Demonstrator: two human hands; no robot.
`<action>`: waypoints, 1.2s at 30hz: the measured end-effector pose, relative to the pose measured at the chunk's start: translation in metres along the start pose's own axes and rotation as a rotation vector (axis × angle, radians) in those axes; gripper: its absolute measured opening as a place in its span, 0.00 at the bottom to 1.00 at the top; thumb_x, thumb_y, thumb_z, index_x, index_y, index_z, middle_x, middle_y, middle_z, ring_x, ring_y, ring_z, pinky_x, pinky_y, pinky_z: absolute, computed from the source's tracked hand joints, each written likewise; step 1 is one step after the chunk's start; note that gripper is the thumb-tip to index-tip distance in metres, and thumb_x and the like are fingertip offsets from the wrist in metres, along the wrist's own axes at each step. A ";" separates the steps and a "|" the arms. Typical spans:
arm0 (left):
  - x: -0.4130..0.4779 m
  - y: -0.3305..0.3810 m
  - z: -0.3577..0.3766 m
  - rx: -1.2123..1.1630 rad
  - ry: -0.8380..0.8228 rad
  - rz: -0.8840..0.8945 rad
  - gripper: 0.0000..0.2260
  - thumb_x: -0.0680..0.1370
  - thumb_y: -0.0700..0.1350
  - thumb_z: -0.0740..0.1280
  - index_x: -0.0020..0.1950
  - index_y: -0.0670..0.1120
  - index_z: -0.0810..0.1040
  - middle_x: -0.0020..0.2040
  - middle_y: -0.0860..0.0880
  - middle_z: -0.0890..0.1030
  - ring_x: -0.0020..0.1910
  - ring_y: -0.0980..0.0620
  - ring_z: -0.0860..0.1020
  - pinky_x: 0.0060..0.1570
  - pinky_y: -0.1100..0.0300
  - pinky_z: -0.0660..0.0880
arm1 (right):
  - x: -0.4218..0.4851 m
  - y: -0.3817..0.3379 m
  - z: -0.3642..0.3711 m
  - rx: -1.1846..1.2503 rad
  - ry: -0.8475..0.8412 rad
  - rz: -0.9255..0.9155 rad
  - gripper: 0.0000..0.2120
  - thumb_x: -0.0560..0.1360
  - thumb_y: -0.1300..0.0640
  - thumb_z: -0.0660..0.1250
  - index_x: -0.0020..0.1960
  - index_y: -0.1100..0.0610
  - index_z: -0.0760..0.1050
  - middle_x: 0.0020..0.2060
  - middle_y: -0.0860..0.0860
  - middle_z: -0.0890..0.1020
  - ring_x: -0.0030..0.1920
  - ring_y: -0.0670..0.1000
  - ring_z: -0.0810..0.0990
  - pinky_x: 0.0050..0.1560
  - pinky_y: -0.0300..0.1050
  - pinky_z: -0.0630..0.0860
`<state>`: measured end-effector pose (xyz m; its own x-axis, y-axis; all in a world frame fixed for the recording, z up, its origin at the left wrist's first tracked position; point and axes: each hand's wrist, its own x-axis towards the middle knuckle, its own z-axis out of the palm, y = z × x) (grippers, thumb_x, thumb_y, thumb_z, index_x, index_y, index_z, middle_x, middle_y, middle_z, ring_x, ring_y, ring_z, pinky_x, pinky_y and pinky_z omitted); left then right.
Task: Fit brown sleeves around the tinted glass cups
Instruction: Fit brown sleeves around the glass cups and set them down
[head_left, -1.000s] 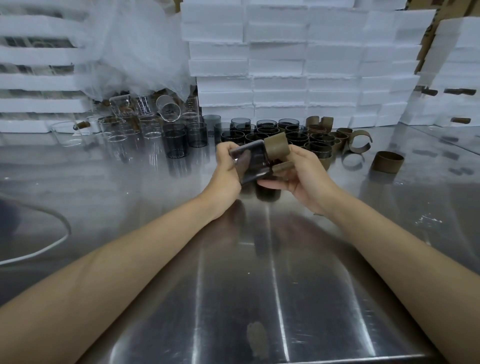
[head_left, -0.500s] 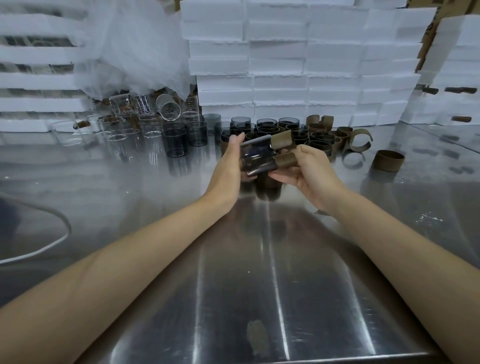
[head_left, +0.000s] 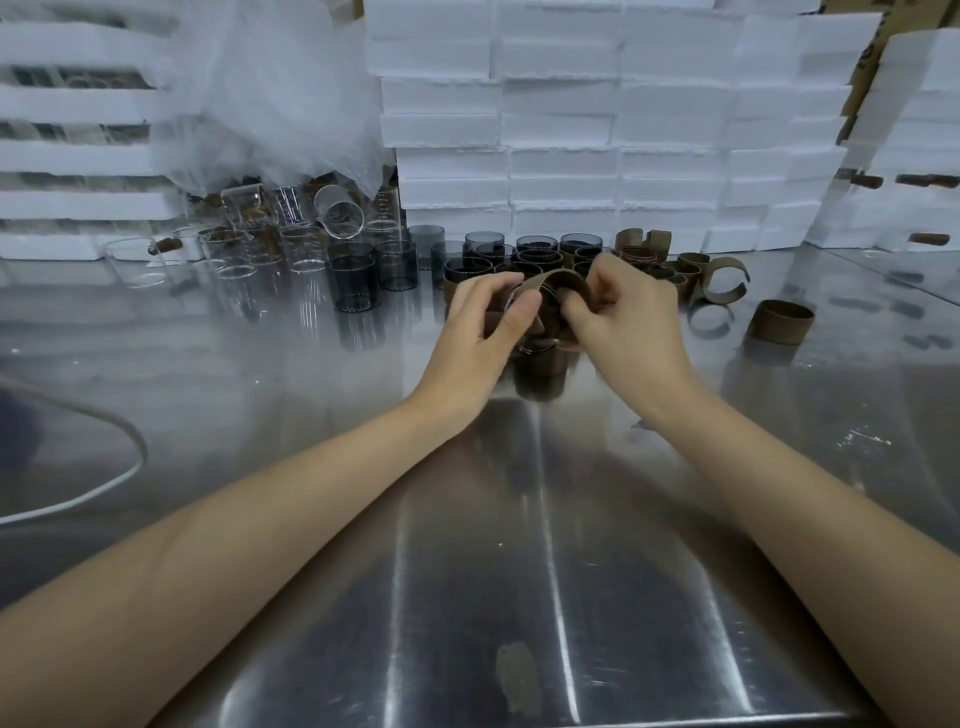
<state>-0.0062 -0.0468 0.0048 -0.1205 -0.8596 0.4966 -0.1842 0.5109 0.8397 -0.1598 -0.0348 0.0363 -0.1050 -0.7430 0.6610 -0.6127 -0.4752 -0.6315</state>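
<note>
Above the steel table (head_left: 467, 597), both my hands work on one tinted glass cup, mostly hidden between them. My left hand (head_left: 480, 325) grips the cup from the left, thumb on its near side. My right hand (head_left: 621, 317) pinches a brown sleeve (head_left: 558, 283) that curves over the cup's top. A sleeved tinted cup (head_left: 540, 371) stands on the table just below the hands. Several bare tinted cups (head_left: 537, 254) cluster behind them.
Loose brown sleeves (head_left: 782, 322) lie to the right, one open strip (head_left: 724, 283) among them. Clear glasses (head_left: 306, 254) and dark cups (head_left: 356, 283) stand at back left under plastic wrap. White foam boxes (head_left: 566, 130) wall the back. A white cable (head_left: 78, 499) lies at left.
The cup has turned between my hands and the sleeve now arches over it. My right hand has shifted up over the sleeve, and my left thumb has closed onto the cup.
</note>
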 end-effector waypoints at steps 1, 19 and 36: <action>0.000 0.000 -0.001 -0.009 -0.032 -0.013 0.17 0.80 0.56 0.63 0.65 0.51 0.73 0.63 0.51 0.70 0.54 0.74 0.71 0.54 0.78 0.66 | 0.000 -0.002 -0.001 -0.026 -0.014 -0.016 0.15 0.74 0.61 0.67 0.33 0.57 0.64 0.26 0.51 0.69 0.29 0.49 0.66 0.35 0.44 0.65; 0.002 -0.001 -0.003 -0.213 -0.125 -0.300 0.26 0.62 0.55 0.68 0.59 0.52 0.74 0.69 0.36 0.68 0.70 0.40 0.69 0.71 0.37 0.63 | -0.009 -0.014 0.003 -0.026 -0.182 -0.020 0.12 0.77 0.61 0.61 0.39 0.63 0.80 0.31 0.60 0.81 0.38 0.62 0.80 0.45 0.54 0.76; 0.005 -0.004 -0.009 -0.260 -0.073 -0.311 0.26 0.57 0.39 0.63 0.54 0.50 0.78 0.68 0.36 0.70 0.68 0.37 0.70 0.63 0.44 0.70 | -0.009 0.001 0.007 0.119 -0.248 0.035 0.15 0.76 0.69 0.61 0.53 0.56 0.83 0.40 0.57 0.86 0.43 0.52 0.85 0.48 0.48 0.82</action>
<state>0.0022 -0.0535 0.0062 -0.1684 -0.9650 0.2010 0.0289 0.1990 0.9796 -0.1539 -0.0318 0.0267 0.0794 -0.8457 0.5277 -0.5145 -0.4881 -0.7050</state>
